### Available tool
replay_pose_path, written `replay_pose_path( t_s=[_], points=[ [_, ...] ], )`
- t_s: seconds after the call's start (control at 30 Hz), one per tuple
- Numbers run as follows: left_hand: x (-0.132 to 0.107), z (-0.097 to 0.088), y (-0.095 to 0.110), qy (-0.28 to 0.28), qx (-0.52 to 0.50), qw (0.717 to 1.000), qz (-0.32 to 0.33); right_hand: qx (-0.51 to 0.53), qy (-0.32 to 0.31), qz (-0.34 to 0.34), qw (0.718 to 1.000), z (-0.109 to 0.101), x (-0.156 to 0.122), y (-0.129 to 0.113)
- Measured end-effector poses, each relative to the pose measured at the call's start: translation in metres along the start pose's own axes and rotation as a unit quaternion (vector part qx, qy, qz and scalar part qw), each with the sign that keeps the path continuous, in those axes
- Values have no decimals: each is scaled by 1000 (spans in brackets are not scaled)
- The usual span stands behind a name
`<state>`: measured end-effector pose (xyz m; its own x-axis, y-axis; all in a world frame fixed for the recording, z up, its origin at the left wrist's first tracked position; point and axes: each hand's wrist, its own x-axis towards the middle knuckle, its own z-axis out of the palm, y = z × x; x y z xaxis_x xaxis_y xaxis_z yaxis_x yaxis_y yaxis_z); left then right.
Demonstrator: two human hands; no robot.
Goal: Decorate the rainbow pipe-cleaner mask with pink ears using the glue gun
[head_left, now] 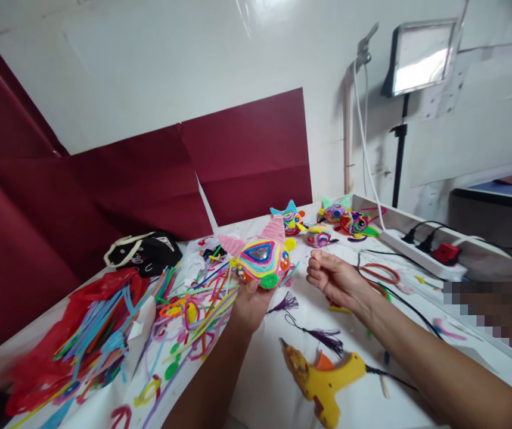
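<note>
My left hand (250,304) holds up a colourful pipe-cleaner fish (260,255) with pink fins and a striped body, its fingers closed under the fish. My right hand (334,279) hovers just right of the fish, palm up, with the fingers curled into a loose pinch; whether anything is in them I cannot make out. Below the hands a purple tassel (322,337) on a thread lies on the white table (278,381). A yellow glue gun (322,378) lies near my right forearm.
Several loose pipe cleaners (104,339) spill from a red bag (99,292) at left. Other finished fish (343,220) stand at the back. A power strip (421,250) with cables, a black pouch (148,250) and a lamp on a stand (419,56) surround the table.
</note>
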<state>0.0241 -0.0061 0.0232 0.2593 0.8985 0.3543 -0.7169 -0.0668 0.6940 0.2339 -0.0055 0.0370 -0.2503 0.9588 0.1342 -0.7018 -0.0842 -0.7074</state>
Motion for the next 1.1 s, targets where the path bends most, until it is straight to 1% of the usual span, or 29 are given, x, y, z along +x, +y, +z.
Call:
replay_pose_path(
  t_s=[0.1, 0.2, 0.37, 0.53, 0.67, 0.87, 1.1],
  points=[
    [-2, -7, -2, 13, 12, 1000, -6, -35, -3, 6, 999, 0, 0, 0],
    [-4, -9, -4, 32, 18, 999, -1, -99, 7, 35, 994, 1, -2, 6],
    [-6, -8, -8, 41, 21, 999, -24, -215, 10, 83, 973, 7, -7, 27],
    [-10, -8, -10, 43, 34, 997, -48, -271, -4, 102, 957, 8, -3, 45],
    [-13, -6, -10, 43, 41, 997, -53, -271, 7, 93, 958, 5, -1, 45],
    [-13, -7, -6, 60, 31, 997, -39, -212, 55, 64, 974, 0, -3, 29],
    [-16, -13, -6, 64, 28, 997, -30, -160, 92, -2, 983, -12, -2, 15]
  ],
)
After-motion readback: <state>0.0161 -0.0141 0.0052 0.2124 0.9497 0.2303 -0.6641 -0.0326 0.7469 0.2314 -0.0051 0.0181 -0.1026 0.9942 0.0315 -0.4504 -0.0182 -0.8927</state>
